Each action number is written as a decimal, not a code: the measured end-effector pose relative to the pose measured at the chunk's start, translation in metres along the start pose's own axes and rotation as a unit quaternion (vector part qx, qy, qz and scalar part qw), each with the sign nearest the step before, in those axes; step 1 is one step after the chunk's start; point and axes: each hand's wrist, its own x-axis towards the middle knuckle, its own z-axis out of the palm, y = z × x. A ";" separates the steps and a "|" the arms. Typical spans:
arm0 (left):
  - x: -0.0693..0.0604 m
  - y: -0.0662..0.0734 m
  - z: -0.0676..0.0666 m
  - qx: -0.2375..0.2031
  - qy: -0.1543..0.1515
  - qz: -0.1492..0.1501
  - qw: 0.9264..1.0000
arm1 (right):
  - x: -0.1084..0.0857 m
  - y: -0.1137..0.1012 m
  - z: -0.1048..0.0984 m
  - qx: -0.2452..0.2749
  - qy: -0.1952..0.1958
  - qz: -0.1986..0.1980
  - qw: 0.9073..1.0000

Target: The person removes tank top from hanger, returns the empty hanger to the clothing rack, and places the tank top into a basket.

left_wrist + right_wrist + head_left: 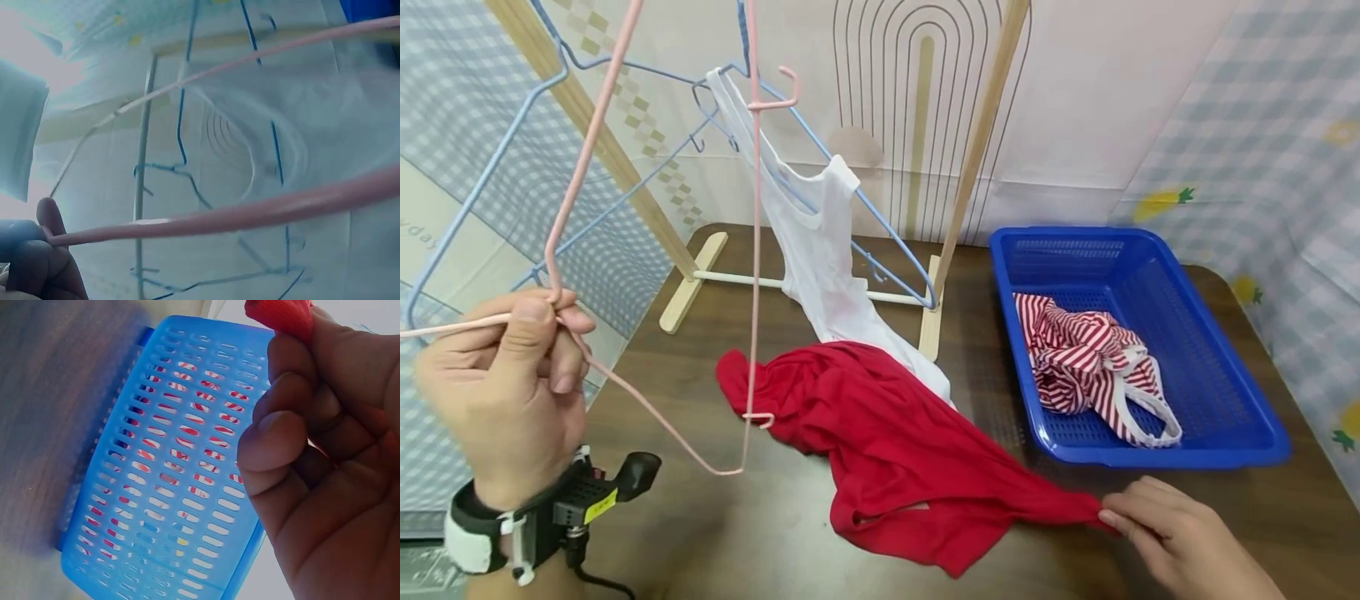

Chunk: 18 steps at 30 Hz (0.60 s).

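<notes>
My left hand pinches a pink hanger near its hook end and holds it up over the table's left side. In the left wrist view the hanger's pink bars run out from the fingertips. With thumb and fingers, my right hand pinches one end of a red garment, which lies stretched across the table. A corner of the red cloth shows between the fingers in the right wrist view. The garment's far part lies over the lower end of a white tank top.
The white top hangs on a blue hanger from a wooden rack. More blue hangers hang at the left. A blue basket at the right holds a red-and-white striped garment. Patterned cloths cover the walls.
</notes>
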 end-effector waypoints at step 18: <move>0.039 0.008 0.014 0.547 0.073 0.047 0.833 | 0.004 0.000 -0.006 0.009 0.017 -0.001 1.000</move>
